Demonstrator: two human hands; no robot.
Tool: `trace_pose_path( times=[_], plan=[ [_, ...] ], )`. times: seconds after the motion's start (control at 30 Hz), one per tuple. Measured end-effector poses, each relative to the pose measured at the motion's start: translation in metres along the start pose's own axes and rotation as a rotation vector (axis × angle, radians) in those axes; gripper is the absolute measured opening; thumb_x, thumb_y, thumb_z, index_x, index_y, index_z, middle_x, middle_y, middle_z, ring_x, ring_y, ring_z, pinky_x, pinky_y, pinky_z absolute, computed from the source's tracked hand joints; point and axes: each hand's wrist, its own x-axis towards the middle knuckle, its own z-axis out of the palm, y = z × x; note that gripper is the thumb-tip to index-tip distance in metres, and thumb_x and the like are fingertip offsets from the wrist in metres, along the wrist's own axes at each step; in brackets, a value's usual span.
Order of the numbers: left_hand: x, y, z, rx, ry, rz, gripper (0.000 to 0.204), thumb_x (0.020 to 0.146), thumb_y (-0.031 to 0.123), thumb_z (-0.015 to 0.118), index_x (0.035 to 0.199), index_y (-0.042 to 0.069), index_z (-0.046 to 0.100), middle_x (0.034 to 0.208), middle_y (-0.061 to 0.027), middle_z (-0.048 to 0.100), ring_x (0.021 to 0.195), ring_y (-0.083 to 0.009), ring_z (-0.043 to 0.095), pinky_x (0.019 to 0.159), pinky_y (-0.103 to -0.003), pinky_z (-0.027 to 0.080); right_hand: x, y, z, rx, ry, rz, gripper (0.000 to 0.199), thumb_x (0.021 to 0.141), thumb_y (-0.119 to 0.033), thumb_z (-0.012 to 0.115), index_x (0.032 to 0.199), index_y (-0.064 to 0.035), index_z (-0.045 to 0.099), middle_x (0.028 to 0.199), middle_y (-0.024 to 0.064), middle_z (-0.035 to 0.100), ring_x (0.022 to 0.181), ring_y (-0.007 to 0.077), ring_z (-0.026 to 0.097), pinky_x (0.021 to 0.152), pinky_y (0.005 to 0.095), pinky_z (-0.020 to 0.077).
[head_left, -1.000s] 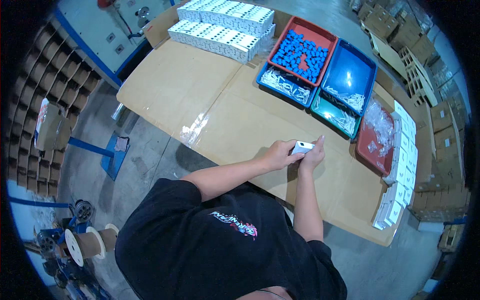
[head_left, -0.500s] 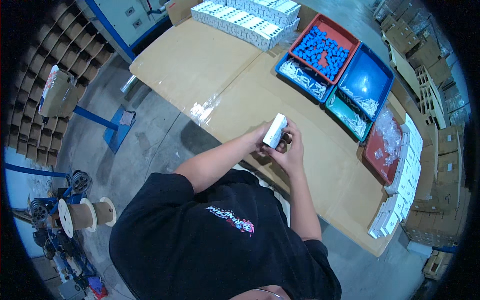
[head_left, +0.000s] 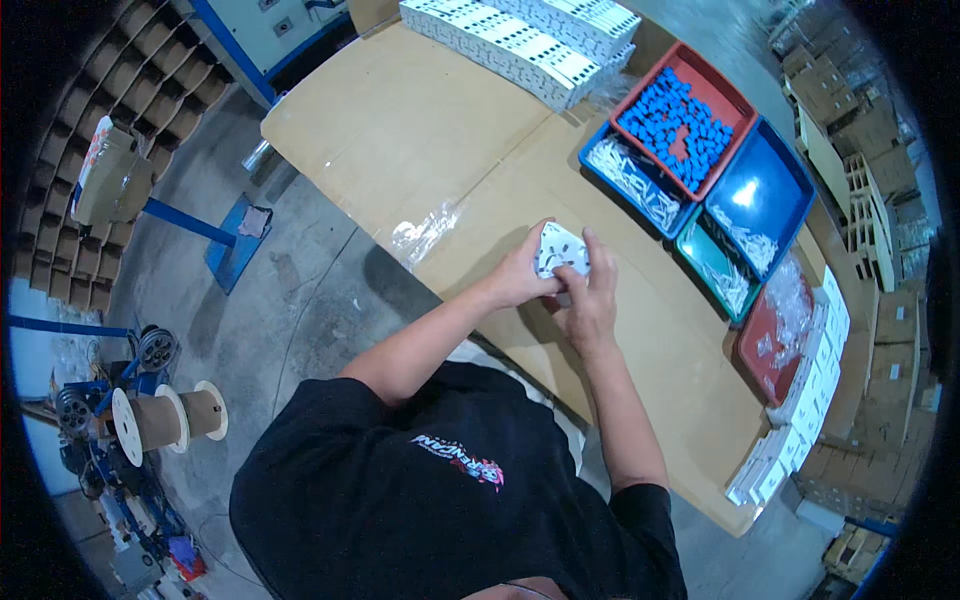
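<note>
Above the near edge of the cardboard-covered table [head_left: 640, 330], a small white box with dark printed marks [head_left: 560, 246] is held between both hands. Its broad printed face is turned up. My left hand [head_left: 518, 274] closes round its left side, thumb along the edge. My right hand [head_left: 592, 300] grips the right side, with a thumb or finger bent over the lower part of the printed face. The fingers beneath the box are hidden.
At the far right are a red tray of blue pieces [head_left: 672, 135], blue trays [head_left: 765, 185] and a green tray [head_left: 715, 275] with white pieces, and a red tray with clear bags [head_left: 770, 350]. White boxes line the right edge [head_left: 800, 420]; more stand stacked [head_left: 520, 50] at the back.
The white box has been turned, so its broad printed face now shows instead of a narrow side. Both hands have shifted their grip on it. The whole view has shifted slightly.
</note>
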Motion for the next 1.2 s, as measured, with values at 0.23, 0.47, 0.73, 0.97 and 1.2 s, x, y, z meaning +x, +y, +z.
trace_pose_path(
  times=[0.23,0.47,0.73,0.97,1.2],
  plan=[
    [0.040,-0.016,-0.058,-0.362,0.122,0.027,0.087,0.079,0.014,0.080,0.147,0.000,0.028,0.124,-0.0141,0.057,0.118,-0.0218,0.057,0.101,-0.037,0.048,0.044,-0.002,0.040,0.387,-0.054,0.041,0.070,0.076,-0.019,0.081,0.137,-0.0127,0.048,0.157,0.0316,0.027,0.139,0.0534,0.035,0.110,0.0557,0.0383],
    [0.149,-0.017,-0.199,0.242,0.417,0.236,0.087,0.079,0.035,0.082,0.146,0.000,0.039,0.131,-0.0167,0.058,0.121,-0.0267,0.058,0.102,-0.040,0.047,0.068,0.015,0.119,0.084,-0.461,0.131,0.061,0.081,-0.033,0.078,0.129,-0.0040,0.054,0.149,0.0285,0.037,0.139,0.0466,0.034,0.116,0.0590,0.0260],
    [0.330,0.009,-0.408,0.472,0.732,0.319,0.102,0.071,0.046,0.086,0.145,-0.005,0.038,0.128,-0.0244,0.059,0.118,-0.0339,0.060,0.102,-0.040,0.048,0.119,0.016,0.158,0.175,-0.445,0.135,0.046,0.077,-0.031,0.080,0.111,-0.0072,0.060,0.129,0.0196,0.046,0.131,0.0426,0.041,0.109,0.0620,0.0309],
    [0.404,0.080,-0.439,0.442,0.926,0.112,0.087,0.080,0.013,0.084,0.152,0.007,0.037,0.125,-0.0170,0.063,0.107,-0.0265,0.066,0.085,-0.036,0.058,0.133,0.023,0.150,0.232,-0.550,0.183,0.042,0.081,-0.031,0.079,0.111,-0.0084,0.060,0.136,0.0194,0.045,0.133,0.0445,0.040,0.109,0.0646,0.0302],
    [0.427,0.053,-0.462,-0.284,0.192,0.569,0.079,0.089,-0.002,0.072,0.156,0.011,0.033,0.142,-0.0174,0.053,0.119,-0.0277,0.062,0.095,-0.038,0.058,0.122,0.034,0.154,0.271,-0.656,0.197,0.038,0.083,-0.032,0.078,0.112,-0.0122,0.062,0.143,0.0165,0.045,0.134,0.0414,0.041,0.109,0.0647,0.0301]
  ],
)
